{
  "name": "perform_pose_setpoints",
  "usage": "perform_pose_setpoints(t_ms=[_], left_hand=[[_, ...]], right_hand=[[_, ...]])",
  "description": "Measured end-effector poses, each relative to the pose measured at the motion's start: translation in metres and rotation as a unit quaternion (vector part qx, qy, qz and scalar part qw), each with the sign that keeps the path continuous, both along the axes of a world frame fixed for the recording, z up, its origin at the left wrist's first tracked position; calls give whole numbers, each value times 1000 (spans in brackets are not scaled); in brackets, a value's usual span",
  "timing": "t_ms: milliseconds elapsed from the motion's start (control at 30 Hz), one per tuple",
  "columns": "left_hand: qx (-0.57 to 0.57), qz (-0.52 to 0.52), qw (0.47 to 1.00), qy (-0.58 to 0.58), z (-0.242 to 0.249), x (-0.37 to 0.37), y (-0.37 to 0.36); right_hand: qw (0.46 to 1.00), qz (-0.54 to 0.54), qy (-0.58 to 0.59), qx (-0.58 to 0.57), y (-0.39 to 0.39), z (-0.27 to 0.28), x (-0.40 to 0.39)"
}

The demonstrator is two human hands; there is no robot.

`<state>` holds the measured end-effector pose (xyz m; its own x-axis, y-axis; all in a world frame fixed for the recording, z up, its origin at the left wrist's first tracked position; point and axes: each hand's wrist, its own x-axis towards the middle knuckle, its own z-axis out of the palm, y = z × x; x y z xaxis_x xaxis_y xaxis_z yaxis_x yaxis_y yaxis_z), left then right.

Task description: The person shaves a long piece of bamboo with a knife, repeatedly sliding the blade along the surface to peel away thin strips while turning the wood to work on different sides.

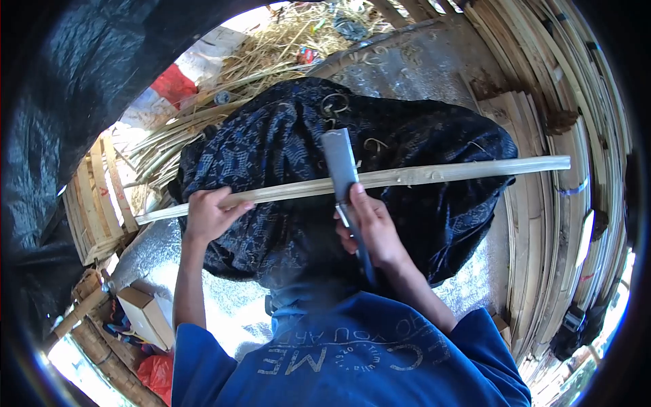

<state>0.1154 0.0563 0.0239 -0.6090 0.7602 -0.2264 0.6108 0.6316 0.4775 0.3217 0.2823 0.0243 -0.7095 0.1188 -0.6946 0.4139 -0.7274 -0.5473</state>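
A long pale bamboo strip [285,190] lies across my lap, over a dark blue and black patterned cloth [271,136]. My left hand [211,214] is closed around the strip near its left end, with the thumb pointing right along it. My right hand [371,227] grips a knife [340,157] by its handle. The broad, square-ended blade crosses the middle of the strip and points away from me. Small raised shavings show on the strip to the right of the blade, and thin curls [335,104] rest on the cloth.
Bundled long bamboo slats [542,203] line the right side. Loose straw and scraps [271,54] lie at the far left. A wooden slat bundle [98,197] stands at left, above a cardboard box [146,315] and a red plastic bag [156,375]. Silvery sheeting [234,308] covers the floor.
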Motion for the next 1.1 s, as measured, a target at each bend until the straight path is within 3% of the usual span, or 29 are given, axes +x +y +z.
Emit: perform_pose_setpoints(t_ms=[133, 200, 267, 333, 400, 467, 533, 600, 733, 900, 1033, 1100], left_hand=[[-34, -17, 995, 88, 6, 15, 18], [121, -30, 987, 105, 3, 24, 30], [140, -56, 984, 98, 3, 32, 45], [206, -40, 977, -28, -1, 43, 60], [184, -72, 979, -50, -1, 37, 70], [143, -101, 973, -153, -4, 29, 79], [175, -105, 964, -172, -8, 23, 84], [89, -123, 959, -241, -5, 16, 89], [64, -120, 961, -242, -14, 18, 91], [49, -99, 984, -138, -14, 28, 96], [45, -102, 983, -147, -9, 26, 93], [131, -121, 961, -214, -10, 22, 88]], right_hand=[[999, 41, 25, -8, -4, -3, -4], [998, 59, 25, -8, -11, -4, -8], [996, 82, 7, -20, -15, -5, -11], [996, 77, 5, -43, -16, -11, -11], [995, 89, 10, -39, -16, -12, -11], [995, 87, 10, -41, -15, -11, -12], [995, 85, 11, -45, -14, -11, -12], [995, 82, 22, -58, -13, -12, -11], [995, 73, 16, -60, -12, -13, -9], [996, 60, 20, -70, -8, -13, -5], [994, 67, 34, -83, -6, -14, -4], [991, 74, 45, -97, -6, -13, -3]])
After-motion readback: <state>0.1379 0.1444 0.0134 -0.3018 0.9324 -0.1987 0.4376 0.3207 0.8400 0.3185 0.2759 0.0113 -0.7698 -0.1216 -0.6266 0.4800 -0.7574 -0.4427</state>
